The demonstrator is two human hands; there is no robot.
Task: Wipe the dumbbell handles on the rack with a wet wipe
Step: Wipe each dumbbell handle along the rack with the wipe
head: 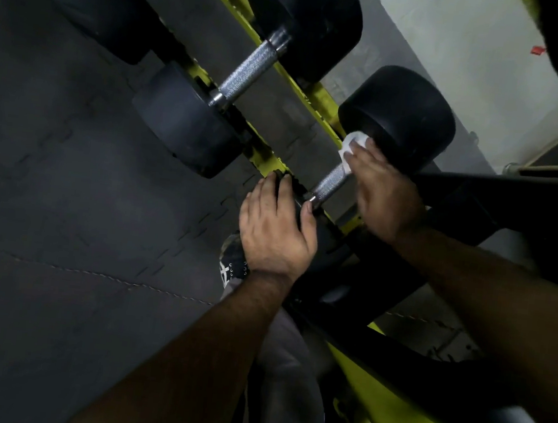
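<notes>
Nearest dumbbell handle taken as landmark, seated on yellow-green rack.

White wet wipe pressed against handle's far end, just below far weight head, by right hand; fingers wrapped over handle and wipe.

Near weight head covered by left hand, fingers curled over its top, thumb beside handle's near collar.

Second dumbbell handle seen beyond landmark, untouched.
</notes>
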